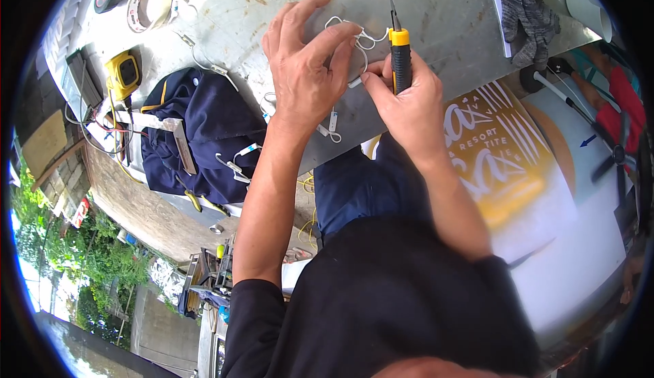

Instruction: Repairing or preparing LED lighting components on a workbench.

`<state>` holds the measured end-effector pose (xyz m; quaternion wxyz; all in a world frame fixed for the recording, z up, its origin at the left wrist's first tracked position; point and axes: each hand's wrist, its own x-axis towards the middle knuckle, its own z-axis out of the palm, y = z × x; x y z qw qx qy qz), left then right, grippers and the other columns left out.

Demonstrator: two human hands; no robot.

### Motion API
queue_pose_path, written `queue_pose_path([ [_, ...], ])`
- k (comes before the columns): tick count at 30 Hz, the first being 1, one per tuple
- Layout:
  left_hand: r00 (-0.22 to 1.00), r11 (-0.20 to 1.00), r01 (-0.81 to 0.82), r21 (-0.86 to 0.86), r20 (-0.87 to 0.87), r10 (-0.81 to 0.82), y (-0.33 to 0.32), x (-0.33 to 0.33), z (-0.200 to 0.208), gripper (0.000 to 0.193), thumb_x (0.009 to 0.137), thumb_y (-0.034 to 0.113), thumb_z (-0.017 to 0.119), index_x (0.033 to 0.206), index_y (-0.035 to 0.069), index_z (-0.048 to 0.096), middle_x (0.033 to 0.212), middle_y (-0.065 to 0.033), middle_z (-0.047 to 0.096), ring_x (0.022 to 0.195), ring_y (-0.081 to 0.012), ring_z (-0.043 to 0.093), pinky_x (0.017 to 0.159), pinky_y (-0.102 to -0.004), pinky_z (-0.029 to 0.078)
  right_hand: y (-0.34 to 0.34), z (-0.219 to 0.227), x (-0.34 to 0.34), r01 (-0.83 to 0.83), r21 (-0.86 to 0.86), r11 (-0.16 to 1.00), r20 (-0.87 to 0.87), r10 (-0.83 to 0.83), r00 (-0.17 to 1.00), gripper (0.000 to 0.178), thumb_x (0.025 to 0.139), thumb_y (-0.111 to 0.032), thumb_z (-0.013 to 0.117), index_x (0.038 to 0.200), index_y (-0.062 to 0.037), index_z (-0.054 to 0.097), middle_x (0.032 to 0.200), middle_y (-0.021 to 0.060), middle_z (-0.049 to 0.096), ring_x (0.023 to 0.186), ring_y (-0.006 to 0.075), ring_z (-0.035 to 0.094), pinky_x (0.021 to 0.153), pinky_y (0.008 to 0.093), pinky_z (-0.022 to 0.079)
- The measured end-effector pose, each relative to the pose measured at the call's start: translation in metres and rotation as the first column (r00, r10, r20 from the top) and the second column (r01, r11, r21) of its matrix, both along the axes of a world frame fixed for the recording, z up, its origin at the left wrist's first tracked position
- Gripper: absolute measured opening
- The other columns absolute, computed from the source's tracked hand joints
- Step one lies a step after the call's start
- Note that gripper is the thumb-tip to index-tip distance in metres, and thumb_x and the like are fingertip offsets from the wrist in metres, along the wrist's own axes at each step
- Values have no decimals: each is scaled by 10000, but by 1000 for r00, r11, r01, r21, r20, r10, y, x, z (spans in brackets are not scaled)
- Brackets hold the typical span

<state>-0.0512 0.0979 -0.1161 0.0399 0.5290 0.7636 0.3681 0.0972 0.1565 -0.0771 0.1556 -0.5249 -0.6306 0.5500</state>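
Note:
My right hand is wrapped round the yellow-and-black handle of a cutter knife. Its narrow, pointed metal blade is turned away from me, over the metal table. My left hand is just left of it, with thumb and forefinger drawn together at a thin white wire; the other fingers are spread. The wire loops between both hands. By my right thumb is a small white LED module. More wired white modules lie below my left hand.
A dark blue cloth with a yellow tape measure near it lies at left. Pliers are below the cloth. A tape roll stands at far left, grey gloves at right. A yellow-and-white printed sheet lies beside my right arm.

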Motion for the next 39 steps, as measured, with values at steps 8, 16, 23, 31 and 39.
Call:
queue_pose_path([
  [8,998,994,56,-91,-12,-58,-9,-7,1,245,829,140,854,1055,234,853,1156,16,747,1184,-263,619,1044,-417,394,22,14,29,-185,-8,983,185,183,966,319,923,-230,817,938,3,601,717,134,684,662,322,698,665,405,534],
  [16,996,995,41,-96,87,-33,-15,-14,-5,277,768,163,872,1025,264,850,1040,76,705,1050,-206,608,980,-403,381,41,38,66,-497,75,864,320,452,833,389,1011,-216,731,1301,11,604,1111,200,694,1001,387,694,881,438,533],
  [23,994,989,72,-129,89,-61,-16,-15,-1,340,749,129,896,1078,209,859,1047,17,732,980,-197,635,947,-366,433,41,41,72,-625,168,763,435,511,741,337,1000,-134,714,1306,-15,635,1043,154,686,899,347,692,775,432,530],
  [31,994,990,80,-114,79,-71,-16,-17,-3,356,727,140,907,1073,209,860,1042,20,727,962,-190,633,923,-359,436,34,26,66,-664,224,714,488,507,710,405,959,-102,742,1348,-34,650,990,119,666,864,306,675,751,423,515],
  [39,995,992,70,-108,84,-61,-17,-16,-5,372,717,142,910,1078,219,862,1049,26,727,963,-187,628,922,-355,430,32,17,57,-668,308,677,473,500,725,472,909,-82,777,1363,-44,654,987,107,663,858,293,666,757,419,522],
])
